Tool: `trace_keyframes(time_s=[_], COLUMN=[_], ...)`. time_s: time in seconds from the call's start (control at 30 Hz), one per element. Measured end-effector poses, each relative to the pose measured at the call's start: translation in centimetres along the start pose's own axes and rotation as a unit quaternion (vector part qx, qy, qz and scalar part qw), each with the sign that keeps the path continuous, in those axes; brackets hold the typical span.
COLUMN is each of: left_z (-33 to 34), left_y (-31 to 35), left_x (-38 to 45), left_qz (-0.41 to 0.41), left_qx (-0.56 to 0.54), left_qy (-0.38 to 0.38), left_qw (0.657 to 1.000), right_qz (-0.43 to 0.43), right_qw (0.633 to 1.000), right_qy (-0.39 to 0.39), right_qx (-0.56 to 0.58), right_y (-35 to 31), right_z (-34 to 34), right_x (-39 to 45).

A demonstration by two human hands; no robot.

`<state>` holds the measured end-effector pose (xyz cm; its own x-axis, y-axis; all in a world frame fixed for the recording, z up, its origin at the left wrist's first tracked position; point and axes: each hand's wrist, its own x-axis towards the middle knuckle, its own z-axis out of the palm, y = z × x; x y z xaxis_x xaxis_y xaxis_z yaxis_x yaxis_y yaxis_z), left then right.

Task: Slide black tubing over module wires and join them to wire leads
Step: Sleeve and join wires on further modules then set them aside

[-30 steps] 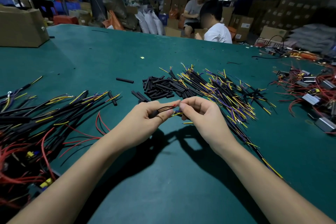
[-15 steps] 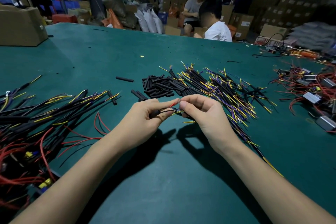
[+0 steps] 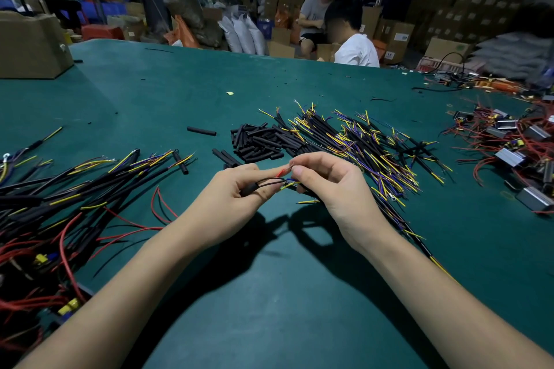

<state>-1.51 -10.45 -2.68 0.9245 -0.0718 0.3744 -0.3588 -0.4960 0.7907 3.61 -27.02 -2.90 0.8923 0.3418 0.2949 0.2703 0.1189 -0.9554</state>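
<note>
I take the heap of short black tubing pieces (image 3: 259, 142) in the middle of the green table mat (image 3: 180, 93) as my marker. Far to its left, at the mat's back edge, stands a brown cardboard box (image 3: 31, 45). Nearer me and still left of the heap lies a tangle of finished black-sleeved harnesses with red wires and yellow connectors (image 3: 54, 207). One loose black tube (image 3: 201, 131) lies alone just left of the heap.

Just in front of the heap, raised off the mat, my left hand (image 3: 236, 204) has its fingers curled round a black tubing piece (image 3: 250, 189), from which thin black module wires (image 3: 271, 181) run rightward. My thumb lies along a red wire end (image 3: 281, 172) that points toward my other hand. My right hand (image 3: 332, 186) meets it there, forefinger and thumb pinching the stripped wire tips, with a blue and yellow wire lead (image 3: 290, 183) held lower in the same fingers. Both grips are narrow and closed on the work.

Touching the heap on its right spreads a pile of black-sleeved leads with yellow and purple ends (image 3: 365, 147). Well to the right of that, at the mat's edge, lie small metal modules with red wires (image 3: 509, 153).

Beyond the heap, past the far edge of the mat, a person in a white shirt (image 3: 356, 48) sits among stacked cartons.
</note>
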Motion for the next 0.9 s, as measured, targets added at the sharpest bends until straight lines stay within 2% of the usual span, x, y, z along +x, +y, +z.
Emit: trace_keyframes(time_s=[0.23,0.47,0.6,0.73,0.8,0.83,0.9], left_z=[-0.2,-0.5,-0.8,-0.7,-0.5,-0.5,-0.8], left_y=[0.0,0.9,0.9,0.9,1.0,1.1,1.2], left_x=[-0.1,-0.1,-0.1,-0.1,0.0,0.1,0.2], left_qz=[-0.003,0.056,0.099,0.075,0.008,-0.04,-0.135], left_qx=[0.015,0.048,0.114,0.149,0.103,0.076,0.033], left_qy=[-0.011,0.057,0.073,0.086,0.063,0.037,-0.022], left_qw=[1.0,0.996,0.986,0.982,0.993,0.996,0.99], right_qz=[-0.017,-0.028,-0.023,-0.059,-0.147,-0.217,-0.356], right_qw=[0.999,0.997,0.995,0.986,0.955,0.918,0.807], right_qy=[-0.01,-0.033,-0.04,-0.057,-0.053,-0.05,-0.042], right_qx=[-0.027,-0.07,-0.083,-0.144,-0.252,-0.329,-0.468], right_y=[0.0,-0.4,-0.5,-0.6,-0.7,-0.7,-0.5], right_z=[0.1,0.4,0.6,0.8,0.7,0.6,0.4], right_x=[-0.1,-0.4,-0.5,-0.8,-1.0,-1.0,-1.0])
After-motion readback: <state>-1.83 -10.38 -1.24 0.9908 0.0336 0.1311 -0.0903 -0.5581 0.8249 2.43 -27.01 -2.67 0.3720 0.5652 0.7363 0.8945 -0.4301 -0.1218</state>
